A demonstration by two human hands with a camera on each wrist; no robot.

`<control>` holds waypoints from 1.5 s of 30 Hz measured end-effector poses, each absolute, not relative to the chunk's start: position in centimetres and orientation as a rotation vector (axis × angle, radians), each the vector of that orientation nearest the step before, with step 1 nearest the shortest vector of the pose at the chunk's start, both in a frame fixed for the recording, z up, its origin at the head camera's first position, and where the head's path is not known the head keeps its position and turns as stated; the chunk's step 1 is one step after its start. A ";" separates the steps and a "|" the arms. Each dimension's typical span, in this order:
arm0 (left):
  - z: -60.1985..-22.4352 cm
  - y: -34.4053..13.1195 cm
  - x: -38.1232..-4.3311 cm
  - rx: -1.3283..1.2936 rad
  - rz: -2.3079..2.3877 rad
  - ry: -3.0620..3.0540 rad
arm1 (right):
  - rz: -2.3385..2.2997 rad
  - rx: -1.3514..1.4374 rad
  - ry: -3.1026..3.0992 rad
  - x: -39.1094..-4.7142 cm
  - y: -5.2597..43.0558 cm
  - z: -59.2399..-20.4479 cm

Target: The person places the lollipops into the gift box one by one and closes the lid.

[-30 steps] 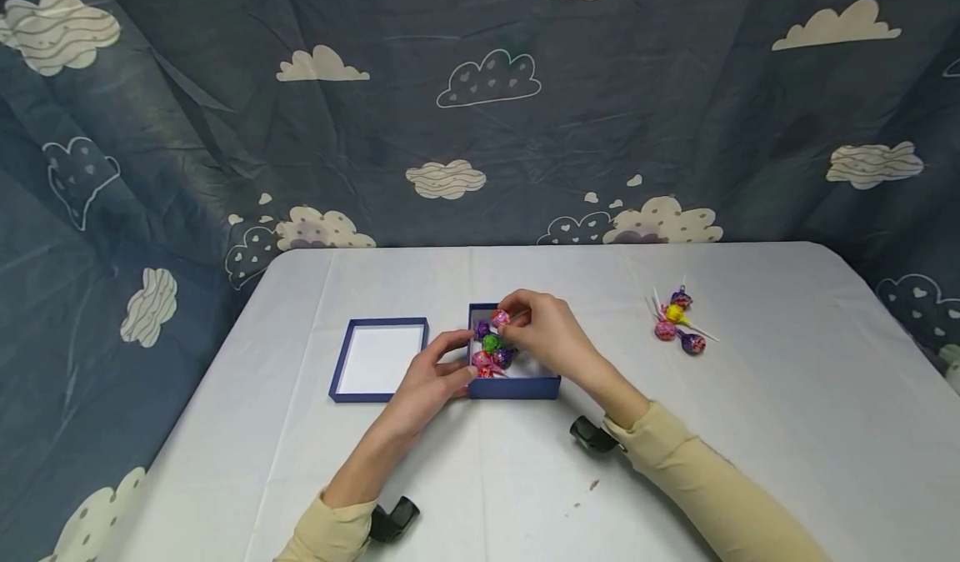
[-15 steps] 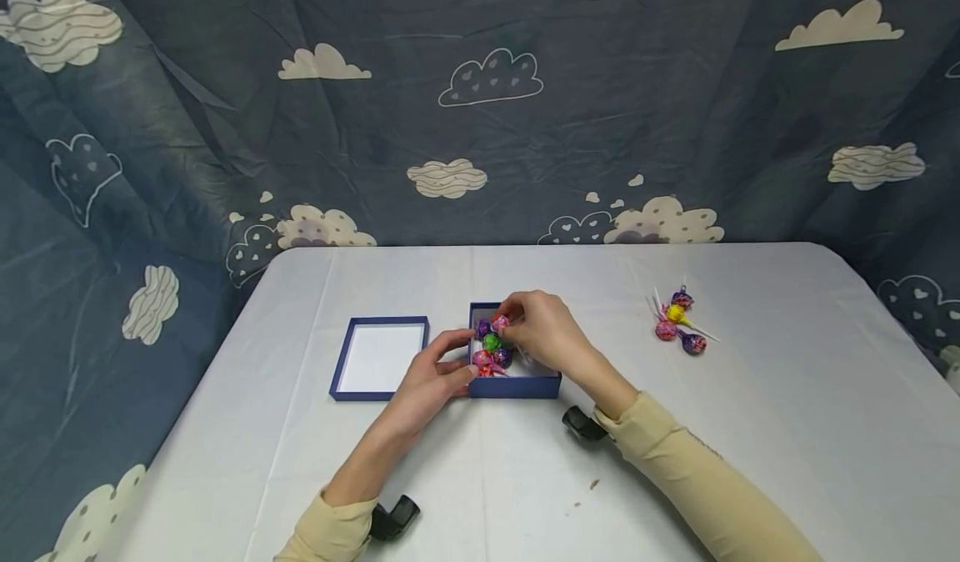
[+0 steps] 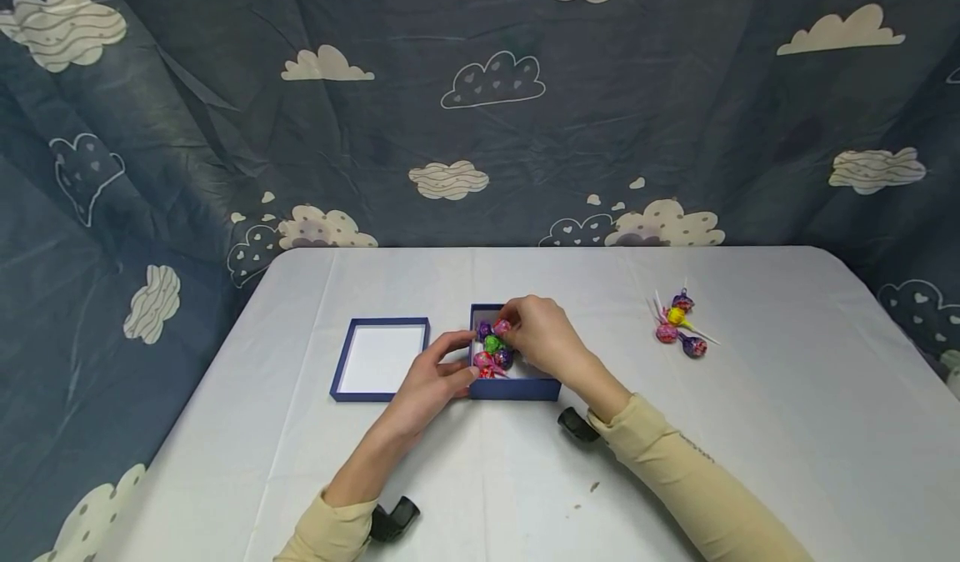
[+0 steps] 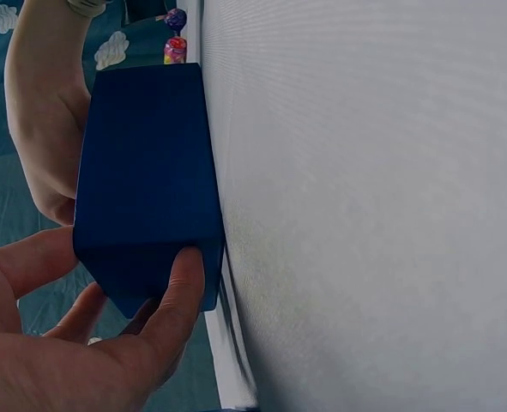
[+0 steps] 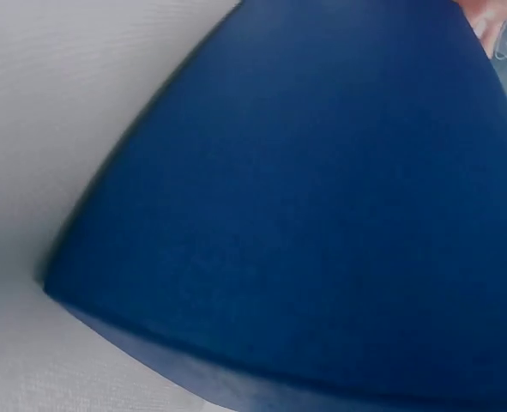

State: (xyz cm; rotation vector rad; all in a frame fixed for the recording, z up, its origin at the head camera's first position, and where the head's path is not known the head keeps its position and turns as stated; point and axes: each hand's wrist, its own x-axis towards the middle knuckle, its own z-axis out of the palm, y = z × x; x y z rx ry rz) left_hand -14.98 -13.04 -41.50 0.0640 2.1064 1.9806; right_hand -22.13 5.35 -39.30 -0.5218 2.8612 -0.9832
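Note:
A blue box stands on the white tabletop, holding several wrapped lollipops on its left side, among them a green one and a purple one. My left hand holds the box at its left side; the left wrist view has its fingers against the box's end and corner. Reaching over the rim, my right hand pinches a pink lollipop near the back of the group. That lollipop's stick is hidden by the hand. In the right wrist view the box fills most of the picture.
Left of the box lies its blue-edged lid, white inside up. Several more lollipops lie in a loose bunch at the right, including a yellow one and a dark purple one. A cloud-patterned curtain hangs behind the table.
My right hand has lowered the pink lollipop slightly into the box, and its forearm has shifted left. The left hand, box and lid have stayed put.

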 end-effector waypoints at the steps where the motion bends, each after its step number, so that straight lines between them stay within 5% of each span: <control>1: -41.5 -13.0 -15.0 0.062 1.980 2.107 | -0.967 -0.526 2.872 -22.0 5.2 -39.3; 45: -41.4 -13.1 -14.9 0.065 1.975 2.095 | -0.856 -0.662 2.609 -24.1 5.8 -38.4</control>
